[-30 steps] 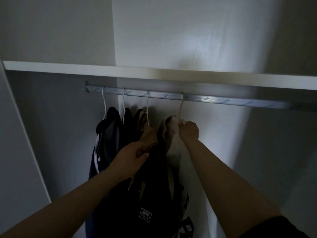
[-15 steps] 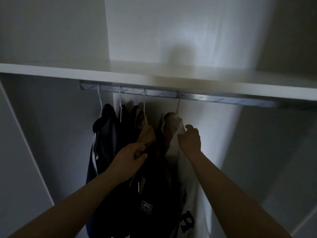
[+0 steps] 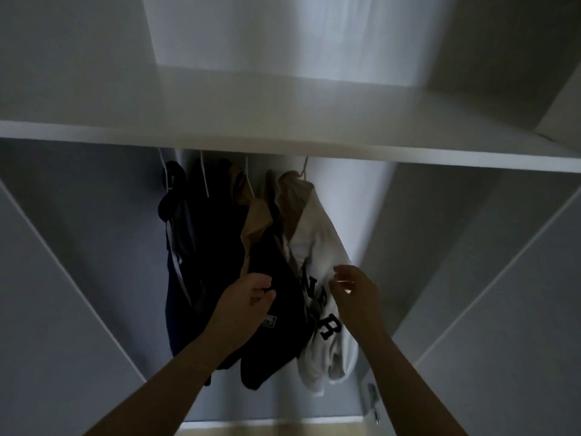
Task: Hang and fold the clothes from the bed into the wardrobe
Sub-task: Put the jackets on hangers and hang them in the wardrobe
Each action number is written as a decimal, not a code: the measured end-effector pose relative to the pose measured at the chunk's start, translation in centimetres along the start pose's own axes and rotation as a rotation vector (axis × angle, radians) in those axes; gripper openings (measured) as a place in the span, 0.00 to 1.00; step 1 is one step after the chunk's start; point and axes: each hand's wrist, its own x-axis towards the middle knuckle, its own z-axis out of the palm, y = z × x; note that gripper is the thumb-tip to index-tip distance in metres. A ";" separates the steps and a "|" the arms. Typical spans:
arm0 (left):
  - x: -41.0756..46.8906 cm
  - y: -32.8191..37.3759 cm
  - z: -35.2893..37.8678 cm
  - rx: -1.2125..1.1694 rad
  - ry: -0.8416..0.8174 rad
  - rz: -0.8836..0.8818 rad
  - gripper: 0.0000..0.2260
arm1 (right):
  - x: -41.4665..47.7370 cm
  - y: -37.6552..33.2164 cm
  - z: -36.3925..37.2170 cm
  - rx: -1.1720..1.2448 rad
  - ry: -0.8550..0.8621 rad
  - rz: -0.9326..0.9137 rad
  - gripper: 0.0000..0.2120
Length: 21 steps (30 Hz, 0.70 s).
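Four garments look hung up in the wardrobe [image 3: 78, 231] already, going by the hooks I can count. A navy piece [image 3: 179, 278] is on the left, then dark stuff, then a black-and-tan jacket [image 3: 276, 325], and the white lettered shirt [image 3: 317, 243] is last on the right.

My left hand [image 3: 245, 300] is curled against the jacket and my right hand [image 3: 358, 294] has its fingertips on the white shirt. It's honestly too dim to tell if either is pinching fabric or just touching it.

I'd guess the hanging part is well along. No folded pile shows anywhere though, and the bed isn't in view, so no idea what's left. The shelf [image 3: 283, 146] edge hides the rail completely, and the dark clothes blur into one blob.
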 end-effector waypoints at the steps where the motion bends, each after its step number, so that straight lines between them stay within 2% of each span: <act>1: -0.5 0.1 0.0 -0.011 -0.008 -0.004 0.12 | -1.1 0.0 -0.4 0.016 0.008 0.023 0.10; 5: -3.4 0.9 0.6 -0.076 -0.010 -0.022 0.10 | -5.3 0.2 -2.1 0.061 0.016 0.110 0.10; 13: -10.7 4.3 2.7 -0.230 0.007 -0.001 0.08 | -12.2 -0.3 -7.6 0.040 0.062 0.061 0.09; 21: -17.8 7.7 6.4 -0.272 -0.086 0.009 0.09 | -20.4 1.4 -15.3 0.098 0.138 0.127 0.09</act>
